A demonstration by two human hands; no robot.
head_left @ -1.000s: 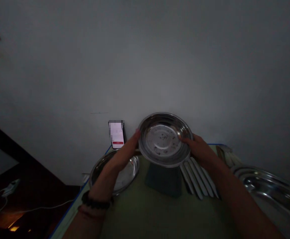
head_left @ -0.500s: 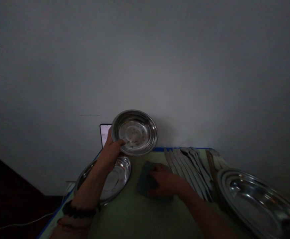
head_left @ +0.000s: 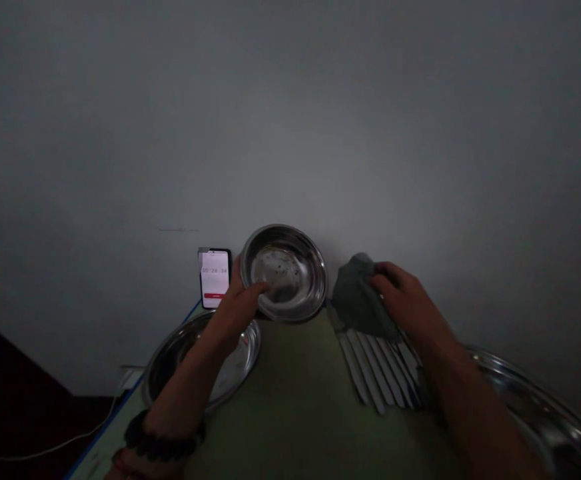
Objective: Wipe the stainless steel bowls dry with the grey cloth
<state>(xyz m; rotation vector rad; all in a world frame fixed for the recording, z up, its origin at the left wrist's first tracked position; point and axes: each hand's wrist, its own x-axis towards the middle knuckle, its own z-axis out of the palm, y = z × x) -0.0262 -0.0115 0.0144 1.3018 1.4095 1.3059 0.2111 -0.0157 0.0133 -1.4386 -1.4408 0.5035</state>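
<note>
A shiny round metal bowl (head_left: 285, 270) is tilted up toward me, with small dark specks or drops on its inner base. My left hand (head_left: 240, 300) grips its left rim, thumb inside and fingers behind. In my right hand (head_left: 400, 293) a grey-green cloth (head_left: 360, 297) is pinched and hangs above the handles or blades of several table knives (head_left: 373, 370). The knives lie side by side on the right of the table. Part of the cutlery is hidden by the cloth and my right forearm.
Below my left forearm rests another metal dish (head_left: 238, 377). At the right, a large metal dish (head_left: 535, 393) is partly covered by my right arm. A phone (head_left: 215, 277) showing a timer leans on the wall (head_left: 290, 133). The table (head_left: 280, 427) has a pale green top and blue edge.
My right hand has lifted the cloth off the table and moved it up and right, over the knives. The bowl has shifted slightly right in my left hand, uncovering more of the phone.
</note>
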